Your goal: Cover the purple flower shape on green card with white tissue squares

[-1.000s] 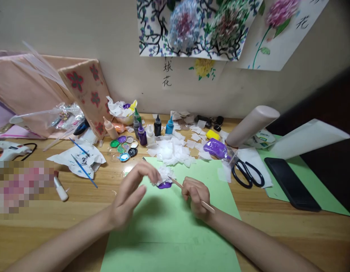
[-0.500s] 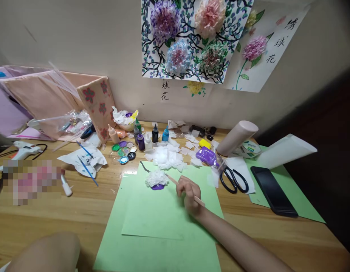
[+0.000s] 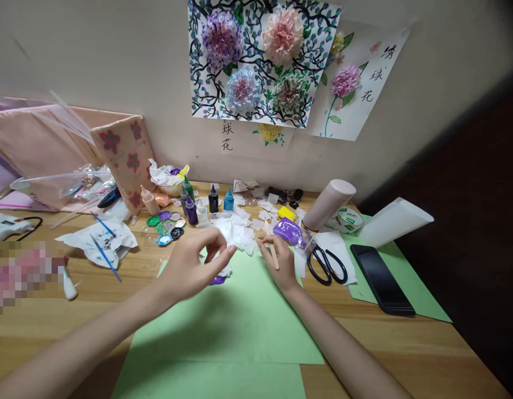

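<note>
Bent fingers on the left hand (image 3: pixel 200 263) partly screen the ruffled white clump (image 3: pixel 227 271) with its purple base (image 3: pixel 217 280); whether they pinch anything, I can't tell. That hand is the nearer. Apart from the clump, to its right, the right hand (image 3: pixel 278 263) grips a pale stick (image 3: pixel 274 256), its long axis pointing away from the person. White paper pieces (image 3: pixel 235 230) lie beyond both hands.

black handwritten characters 绣球花 (image 3: pixel 378 75) running down the white sheet (image 3: pixel 350 119) with a pink flower, 球花 (image 3: pixel 227 137) on the lower sheet (image 3: pixel 248 143) with a yellow flower, green-and-white label (image 3: pixel 351 220) on a round roll (image 3: pixel 343 226), its print too small to read
</note>
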Demonstrator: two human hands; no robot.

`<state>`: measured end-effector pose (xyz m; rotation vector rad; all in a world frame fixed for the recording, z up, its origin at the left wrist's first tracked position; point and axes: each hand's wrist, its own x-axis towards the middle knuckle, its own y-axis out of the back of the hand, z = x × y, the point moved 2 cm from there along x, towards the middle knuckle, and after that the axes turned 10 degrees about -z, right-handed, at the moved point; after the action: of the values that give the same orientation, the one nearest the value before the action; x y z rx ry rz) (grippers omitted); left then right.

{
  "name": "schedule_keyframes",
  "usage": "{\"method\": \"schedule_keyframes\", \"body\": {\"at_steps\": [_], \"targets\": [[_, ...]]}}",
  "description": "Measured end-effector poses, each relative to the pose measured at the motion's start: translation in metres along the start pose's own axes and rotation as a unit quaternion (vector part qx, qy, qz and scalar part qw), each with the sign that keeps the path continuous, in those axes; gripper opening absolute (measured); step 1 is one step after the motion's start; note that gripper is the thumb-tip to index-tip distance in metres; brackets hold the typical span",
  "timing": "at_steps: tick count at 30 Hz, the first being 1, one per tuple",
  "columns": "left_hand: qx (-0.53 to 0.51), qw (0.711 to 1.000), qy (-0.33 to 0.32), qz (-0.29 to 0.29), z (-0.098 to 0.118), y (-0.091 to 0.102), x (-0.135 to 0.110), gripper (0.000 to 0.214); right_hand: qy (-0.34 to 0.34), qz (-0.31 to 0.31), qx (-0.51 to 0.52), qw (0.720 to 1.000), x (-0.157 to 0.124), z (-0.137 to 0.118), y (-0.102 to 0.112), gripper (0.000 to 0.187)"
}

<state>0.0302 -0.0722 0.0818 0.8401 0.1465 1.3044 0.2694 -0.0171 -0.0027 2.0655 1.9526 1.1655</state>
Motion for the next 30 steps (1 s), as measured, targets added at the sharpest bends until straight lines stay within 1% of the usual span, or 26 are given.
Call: {"method": "schedule_keyframes", "body": {"at_steps": [1, 2, 3, 4, 6, 8, 10, 15, 18, 21, 23, 24, 26, 28, 30], "targets": [[0.056, 0.997, 0.018, -0.041, -0.008, -0.014, 0.031, 0.025, -0.004, -0.007, -0.005, 1.0, -0.001, -0.001, -0.001, 0.01], [0.122, 0.989, 0.039, -0.079, -0.016, -0.027, 0.057, 0.027, -0.009, -0.013, -0.009, 1.0, -0.002, -0.001, -0.001, 0.01], [0.185, 0.975, 0.06, -0.108, -0.024, -0.039, 0.076, 0.029, -0.012, -0.018, -0.009, 1.0, -0.003, -0.002, -0.001, 0.009], [0.234, 0.961, 0.079, -0.123, -0.031, -0.048, 0.088, 0.03, -0.015, -0.023, -0.008, 1.0, -0.003, -0.002, -0.002, 0.009], [0.273, 0.947, 0.101, -0.137, -0.044, -0.059, 0.1, 0.028, -0.015, -0.035, -0.003, 0.999, -0.004, -0.002, -0.002, 0.007], [0.276, 0.941, 0.116, -0.156, -0.054, -0.061, 0.101, 0.019, -0.011, -0.045, -0.002, 0.999, -0.004, -0.001, -0.002, 0.005], [0.257, 0.947, 0.121, -0.149, -0.061, -0.054, 0.103, 0.019, -0.013, -0.049, -0.004, 0.999, -0.005, 0.0, -0.002, 0.005], [0.146, 0.981, 0.104, -0.076, -0.068, -0.022, 0.106, 0.015, -0.027, -0.045, -0.007, 0.999, -0.003, -0.001, -0.003, 0.008], [0.053, 0.995, 0.083, -0.035, -0.068, -0.006, 0.098, 0.015, -0.029, -0.049, -0.01, 0.998, -0.002, -0.002, -0.005, 0.01], [-0.048, 0.996, 0.075, -0.002, -0.071, 0.003, 0.086, 0.019, -0.024, -0.069, -0.003, 0.997, -0.005, -0.005, -0.007, 0.015], [-0.097, 0.991, 0.083, 0.03, -0.078, 0.005, 0.079, 0.02, -0.018, -0.099, 0.02, 0.995, -0.008, -0.007, -0.008, 0.019], [-0.114, 0.988, 0.092, 0.055, -0.083, 0.005, 0.075, 0.02, -0.016, -0.118, 0.037, 0.992, -0.01, -0.009, -0.009, 0.021], [-0.127, 0.981, 0.109, 0.096, -0.094, 0.001, 0.066, 0.021, -0.022, -0.16, 0.073, 0.984, -0.014, -0.012, -0.01, 0.024], [-0.129, 0.979, 0.122, 0.101, -0.104, -0.004, 0.055, 0.023, -0.038, -0.195, 0.101, 0.975, -0.018, -0.015, -0.009, 0.026], [-0.134, 0.98, 0.126, 0.077, -0.11, -0.009, 0.043, 0.024, -0.048, -0.225, 0.11, 0.967, -0.02, -0.017, -0.009, 0.028]]}}
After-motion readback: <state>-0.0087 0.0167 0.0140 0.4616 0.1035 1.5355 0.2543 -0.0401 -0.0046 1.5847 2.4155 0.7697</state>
